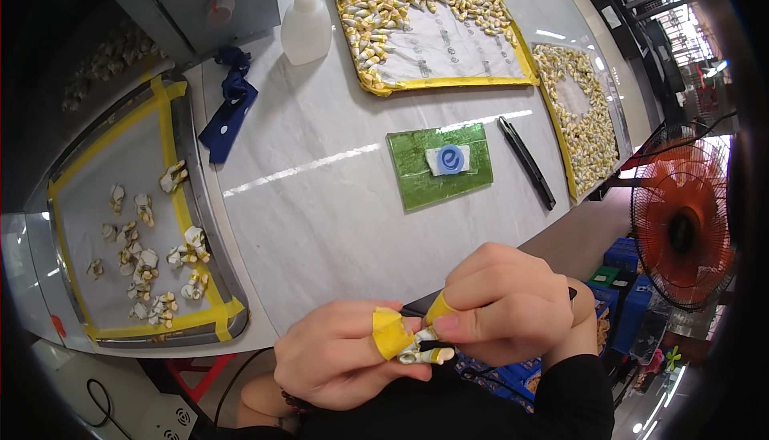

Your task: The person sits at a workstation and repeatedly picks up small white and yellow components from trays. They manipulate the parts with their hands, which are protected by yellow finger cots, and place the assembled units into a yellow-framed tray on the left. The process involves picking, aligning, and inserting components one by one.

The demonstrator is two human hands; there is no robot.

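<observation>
1. A small white-and-yellow part [426, 352] is pinched between both hands at the near edge of the table, low in the view, over the person's lap.
2. Left hand [340, 360]: fingers are curled closed around the part; the thumb is wrapped in yellow tape [390, 332].
3. Right hand [501, 304]: fingers are closed tight on the same part from above; a fingertip is also taped yellow. A thin dark tool tip appears to be held against the part; the exact grip cannot be told.
4. Surface: a white marble-look tabletop [320, 200], glossy, with streaks of light reflected across it.
5. At centre, a green cutting mat [416, 180] is laid flat, with a small white-and-blue piece [448, 160] on it.
6. Just right of the mat, a slim black tool [526, 161] lies diagonally.
7. At the far side, a yellow-edged tray [448, 44] is part-filled with rows of small white-and-yellow parts; a second such tray [578, 120] sits to its right, near the table edge.
8. A white squeeze bottle [306, 24] stands left of the far tray, with a dark blue cloth strip [228, 112] near it.
9. At left, a metal tray with yellow-taped edges [176, 184] holds scattered loose parts.
10. Room: a grey machine housing [200, 0] at top left, an orange fan [681, 232] at right, blue crates [633, 280] on the floor beneath it.
</observation>
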